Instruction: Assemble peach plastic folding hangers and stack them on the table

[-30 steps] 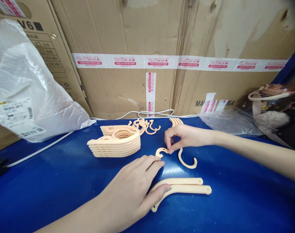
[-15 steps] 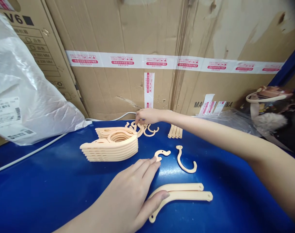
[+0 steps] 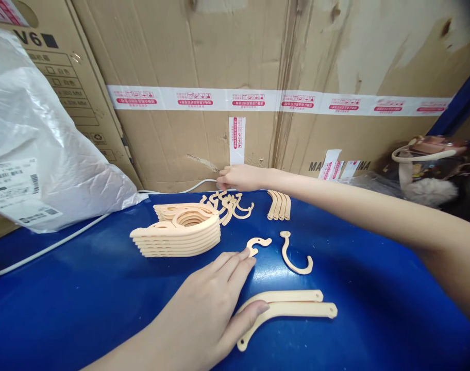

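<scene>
My left hand (image 3: 215,293) lies palm down with its fingers stretched out. Its fingertips touch a small cream curved connector piece (image 3: 261,241), and its thumb rests on two long curved hanger arms (image 3: 297,310) lying side by side. A cream hook (image 3: 295,265) lies to the right of the connector. At the back, my right hand (image 3: 237,176) is just above a loose pile of hooks and small curved pieces (image 3: 238,212). Its fingers are curled; whatever is between them is hidden. A stack of folded cream plastic hangers (image 3: 177,245) stands left of the pile.
Several more hanger arms (image 3: 279,206) lie in a row under my right forearm. A large cardboard box (image 3: 200,139) walls off the back of the blue table (image 3: 84,304). A white plastic parcel (image 3: 53,139) and a cable (image 3: 53,245) are left; a dark bag (image 3: 443,180) sits right.
My right hand has lifted slightly from the pile of hooks, and some pieces there have shifted. My left hand has stayed on the same pieces. The view has tilted a little.
</scene>
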Action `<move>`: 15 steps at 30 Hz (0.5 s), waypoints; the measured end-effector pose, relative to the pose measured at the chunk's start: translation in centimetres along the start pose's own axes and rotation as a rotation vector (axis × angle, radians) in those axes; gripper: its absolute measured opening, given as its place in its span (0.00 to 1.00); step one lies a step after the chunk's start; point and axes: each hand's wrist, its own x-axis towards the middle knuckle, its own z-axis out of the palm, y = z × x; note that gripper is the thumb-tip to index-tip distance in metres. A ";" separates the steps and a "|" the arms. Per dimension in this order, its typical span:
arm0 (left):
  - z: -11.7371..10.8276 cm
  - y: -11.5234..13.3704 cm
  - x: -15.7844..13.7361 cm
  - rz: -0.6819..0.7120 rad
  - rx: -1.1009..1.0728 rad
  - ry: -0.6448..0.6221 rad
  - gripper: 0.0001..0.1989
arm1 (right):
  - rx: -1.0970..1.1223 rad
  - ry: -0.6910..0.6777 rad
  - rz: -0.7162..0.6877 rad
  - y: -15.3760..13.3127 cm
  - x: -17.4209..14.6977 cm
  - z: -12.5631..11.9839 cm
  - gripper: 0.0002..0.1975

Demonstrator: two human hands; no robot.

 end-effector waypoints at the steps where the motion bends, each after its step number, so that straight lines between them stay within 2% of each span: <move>1: 0.0 0.0 0.0 -0.001 0.000 -0.006 0.23 | 0.015 -0.002 0.000 0.0 -0.2 0.0 0.12; 8: -0.3 0.2 0.2 -0.009 -0.001 -0.027 0.22 | 0.098 -0.058 -0.029 -0.3 -0.2 0.8 0.12; 11: -0.4 0.2 0.1 -0.008 -0.006 -0.035 0.22 | 0.102 -0.040 -0.016 -0.3 0.1 1.4 0.08; 15: -0.6 0.2 0.2 -0.010 -0.005 -0.062 0.22 | 0.089 0.000 0.010 -0.3 0.1 1.7 0.09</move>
